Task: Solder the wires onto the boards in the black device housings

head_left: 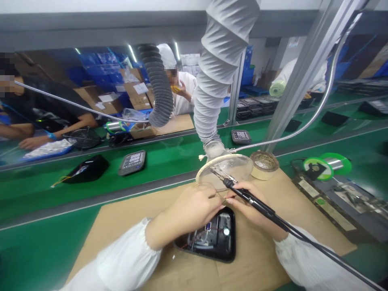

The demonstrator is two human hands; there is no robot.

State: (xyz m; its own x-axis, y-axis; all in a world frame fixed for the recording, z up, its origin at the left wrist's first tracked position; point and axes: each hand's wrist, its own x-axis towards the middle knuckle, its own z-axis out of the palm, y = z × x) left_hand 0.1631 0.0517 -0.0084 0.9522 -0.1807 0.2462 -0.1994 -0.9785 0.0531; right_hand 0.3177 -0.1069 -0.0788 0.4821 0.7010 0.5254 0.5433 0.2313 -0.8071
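Hands [188, 214], two; soldering iron [242, 195], one.

A long green conveyor belt [60, 198] runs left to right across the near scene, with a second green line [303, 121] beyond it and an aluminium-profile upright [291, 81] at right. Far left: blue crates [100, 66] above cardboard cartons [135, 87]. White wall [260, 52] far off, grey overhead beam [100, 26], strip lights [132, 52] above.

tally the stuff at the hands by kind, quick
left hand: 1
right hand: 1
soldering iron: 1
open black housing: 1
tape roll: 1
total: 5
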